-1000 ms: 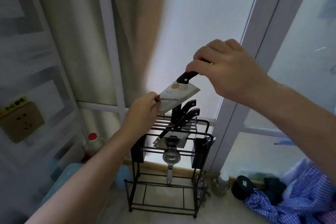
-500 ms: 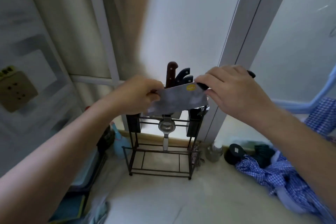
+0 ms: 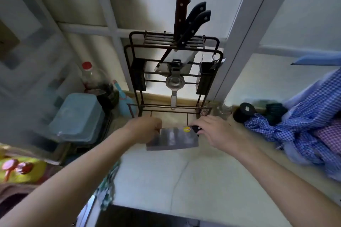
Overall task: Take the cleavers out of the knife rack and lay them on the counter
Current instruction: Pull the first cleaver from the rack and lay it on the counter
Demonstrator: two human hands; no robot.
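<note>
A steel cleaver (image 3: 172,139) with a yellow sticker and a black handle is held flat, low over the pale counter (image 3: 184,177), in front of the rack. My right hand (image 3: 215,131) grips its handle. My left hand (image 3: 144,128) pinches the far end of the blade. Behind them stands the black wire knife rack (image 3: 173,72). Three knife handles stick up from its top, one brown (image 3: 180,14) and two black (image 3: 198,18). A wide blade (image 3: 177,61) hangs below them in the rack.
A metal squeezer (image 3: 174,84) hangs on the rack's front. Blue checked cloth (image 3: 304,131) and a black round lid (image 3: 246,111) lie at the right. A teal box (image 3: 77,118) and a red-capped bottle (image 3: 88,75) stand at the left. A dark stove edge (image 3: 147,215) lies near me.
Both hands have carried the cleaver down from in front of the rack's top to just above the counter. The view has tilted downward.
</note>
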